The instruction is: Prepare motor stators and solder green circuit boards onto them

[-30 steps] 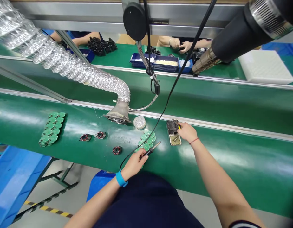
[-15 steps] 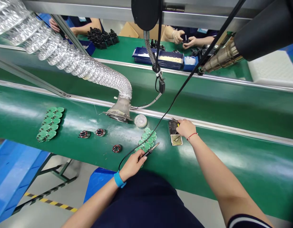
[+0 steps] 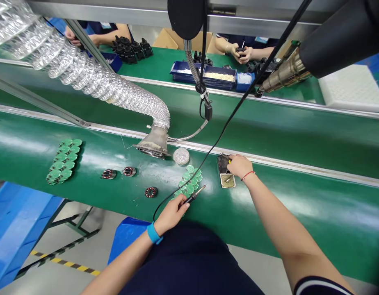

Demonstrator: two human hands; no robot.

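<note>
We grasp black-handled soldering iron [image 3: 193, 197], left hand [image 3: 170, 214]; right hand [image 3: 240, 166] pinches yellow-handled metal tool [image 3: 226, 157] at black boxy stand [image 3: 222, 167], green desk's [image 3: 300, 205] far edge.

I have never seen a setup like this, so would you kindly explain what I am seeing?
There is no robot here: a person works with two bare hands. The camera is worn on that person's head, looking forward and down. The left hand grips a soldering iron by its dark handle. The right hand holds a yellow-handled tool at a dark stand. On the green bench lie two groups of round green boards, three ring-shaped parts with red windings, and a pale round container. A silvery duct comes down from the upper left. Beyond, co-workers' hands are visible.
</note>
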